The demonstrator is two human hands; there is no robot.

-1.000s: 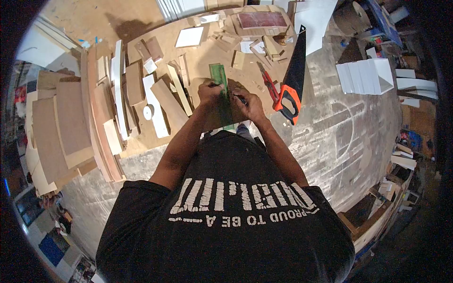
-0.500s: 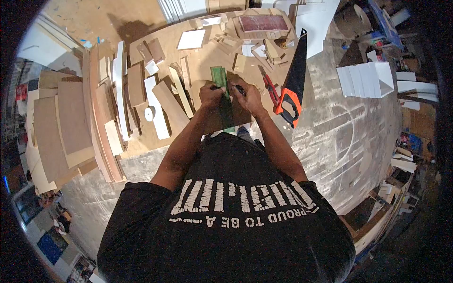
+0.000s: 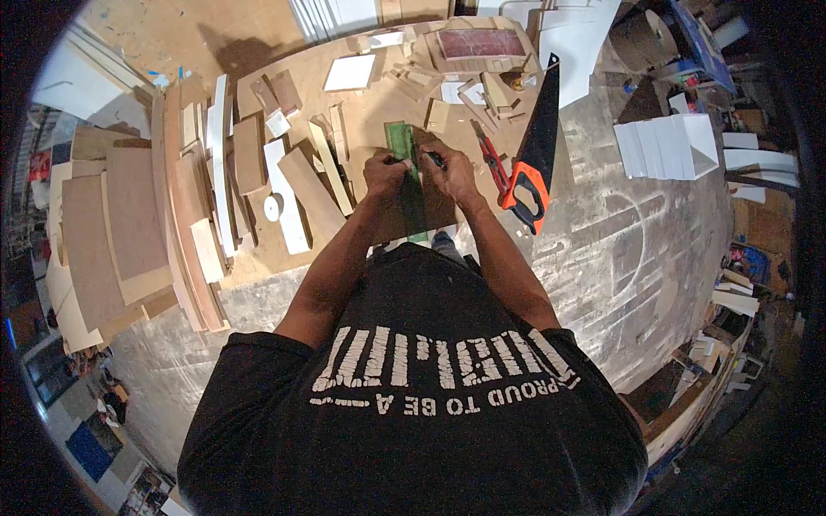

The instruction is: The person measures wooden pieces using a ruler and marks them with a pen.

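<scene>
A green see-through ruler [image 3: 415, 206] lies lengthwise over a brown board [image 3: 440, 209] at the table's near edge. My left hand [image 3: 385, 174] is closed at the ruler's left side, fingers pressed down on it. On the other side, my right hand [image 3: 453, 177] pinches a dark pen [image 3: 436, 160] close to the ruler's right edge. The pen's tip is too small to make out. Right of my right hand lie a red utility knife [image 3: 491, 159] and a handsaw [image 3: 533, 163] with an orange and black handle.
Wood strips [image 3: 314, 185] and a white strip [image 3: 286, 202] lie to the left. Offcuts [image 3: 413, 83], a white square [image 3: 348, 74] and a reddish block [image 3: 479, 44] sit farther back. Long boards [image 3: 138, 215] are stacked at far left. White panels [image 3: 658, 148] rest on the right.
The ruler's far end sits slightly farther right, with a strip of brown board showing at its left. My right hand and the pen have shifted a little; my left hand stays in place.
</scene>
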